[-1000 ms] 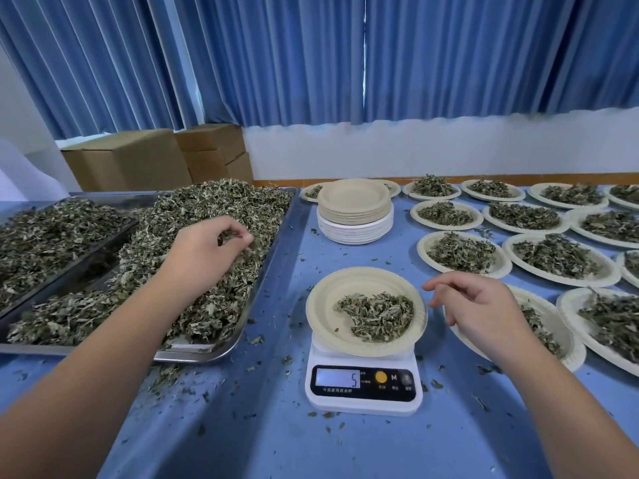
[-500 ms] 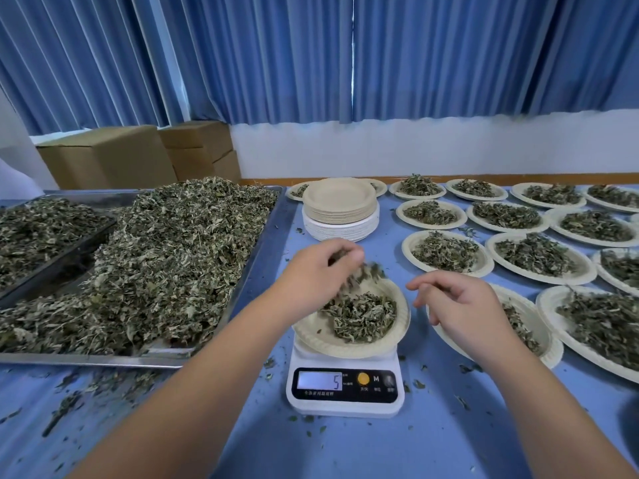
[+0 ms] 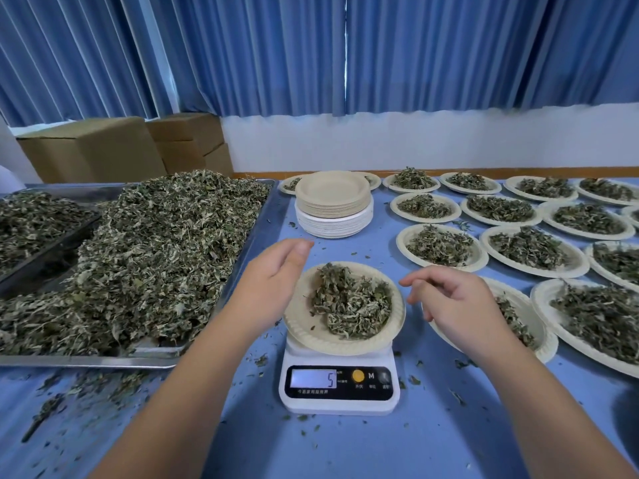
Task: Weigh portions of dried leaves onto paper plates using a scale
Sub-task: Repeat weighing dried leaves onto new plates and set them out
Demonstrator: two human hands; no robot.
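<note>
A round beige paper plate (image 3: 304, 323) heaped with crumbled grey-green dried leaves (image 3: 352, 300) sits on a small white digital kitchen scale (image 3: 339, 404), whose lit display (image 3: 313, 378) reads 5, near the front of a blue table (image 3: 345, 451). The person's left hand (image 3: 273, 271) hangs over the plate's left rim, fingers relaxed and holding nothing; whether it touches the rim cannot be told. The right hand (image 3: 453, 302) hovers just beside the plate's right edge, fingers loosely curled and empty.

The plate overhangs the scale on every side, so a brush from either hand could tip it and spill leaves, and any pressure on the rim would falsify the reading.

To the left, a large steel tray (image 3: 86, 361) holds the loose supply. Behind stands a stack of empty paper plates (image 3: 333, 202); to the right, rows of filled white plates (image 3: 442, 266).
</note>
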